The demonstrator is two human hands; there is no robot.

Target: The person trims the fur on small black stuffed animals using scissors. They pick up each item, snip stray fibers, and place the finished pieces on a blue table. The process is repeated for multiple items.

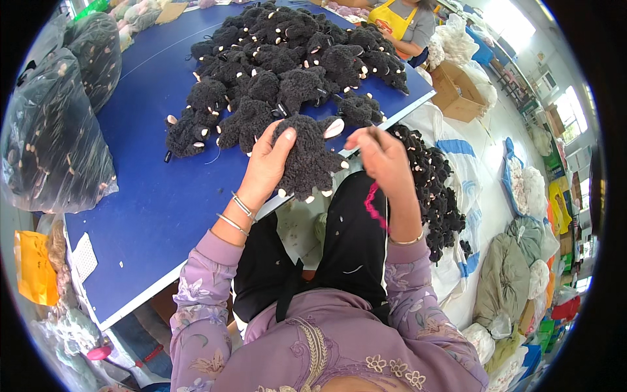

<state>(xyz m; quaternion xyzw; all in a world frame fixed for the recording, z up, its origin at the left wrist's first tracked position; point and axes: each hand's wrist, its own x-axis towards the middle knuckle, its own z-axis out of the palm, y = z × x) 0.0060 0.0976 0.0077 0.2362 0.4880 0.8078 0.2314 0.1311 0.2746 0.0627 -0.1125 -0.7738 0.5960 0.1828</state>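
A black, curly plush toy animal [304,160] is gripped in my left hand [266,160], thumb on its front, just above my lap at the table's edge. One pale-lined ear sticks out at its upper right, and small cream tips show along its lower side. My right hand [386,162] is closed in a pinch to the right of the toy. Slight blur hides what, if anything, its fingertips hold. A bright pink cord [372,208] hangs below that hand, beside the wrist. Beyond my hands lies a heap of similar black plush toys [268,59].
The blue table [157,215] has a white edge. Clear plastic bags [59,137] stand at its left. More black plush toys [434,196] lie below the right edge, by white sacks. A co-worker in a yellow apron [392,23] is at the far side, near a cardboard box [457,91].
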